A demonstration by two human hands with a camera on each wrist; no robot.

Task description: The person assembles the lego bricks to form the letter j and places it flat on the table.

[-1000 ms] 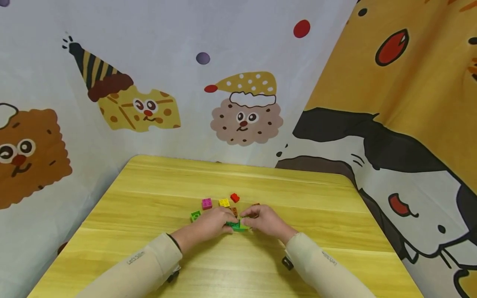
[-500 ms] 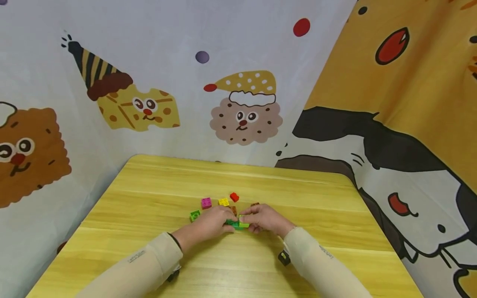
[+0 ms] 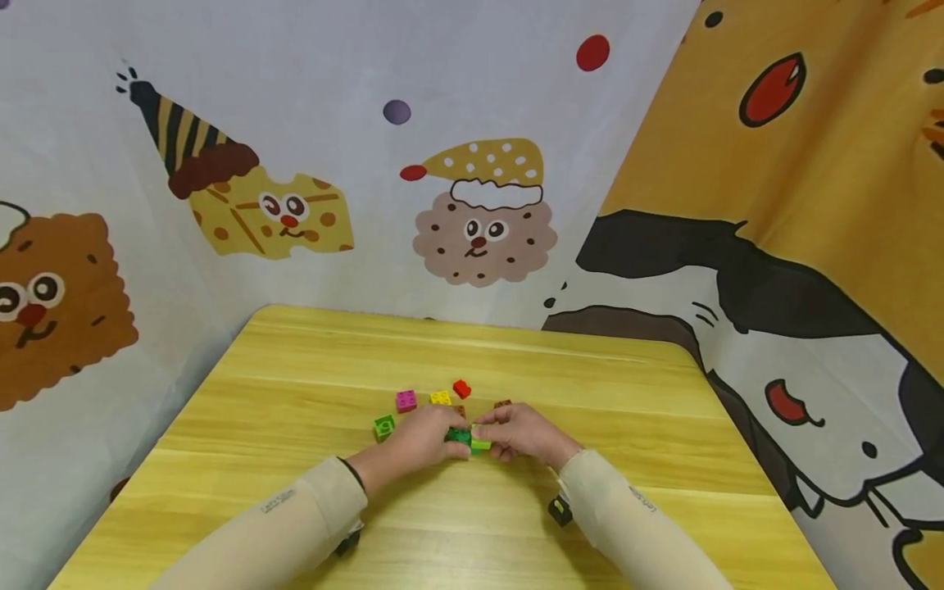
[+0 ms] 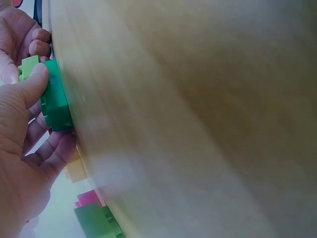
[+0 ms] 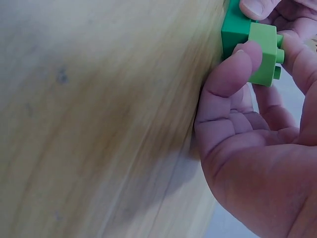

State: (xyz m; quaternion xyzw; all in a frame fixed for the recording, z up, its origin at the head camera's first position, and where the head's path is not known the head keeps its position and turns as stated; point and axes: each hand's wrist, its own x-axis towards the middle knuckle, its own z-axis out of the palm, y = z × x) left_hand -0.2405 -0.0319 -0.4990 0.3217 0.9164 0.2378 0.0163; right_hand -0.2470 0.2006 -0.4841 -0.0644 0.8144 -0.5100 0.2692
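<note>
A long dark green toy building brick [image 3: 460, 437] lies on the table between the hands. My left hand [image 3: 422, 438] grips it, thumb along the near side and fingers behind, as the left wrist view shows on the dark green brick [image 4: 58, 99]. At its right end my right hand [image 3: 533, 433] pinches a light green brick [image 3: 481, 444] between thumb and fingers. In the right wrist view the light green brick [image 5: 262, 49], studs up, stands over the end of the dark green brick [image 5: 237, 29]. Whether the two are pressed fully together I cannot tell.
Behind the hands lie a magenta brick [image 3: 406, 401], a yellow brick [image 3: 440, 397], a red piece [image 3: 461, 388] and brown bricks [image 3: 503, 403], partly covered. A green brick [image 3: 384, 427] sits left of the left hand. The wooden table [image 3: 295, 344] meets a printed curtain at the back.
My left hand has shifted slightly right along the dark green brick. The right hand keeps its pinch on the light green brick, which shows more plainly than a second ago.
</note>
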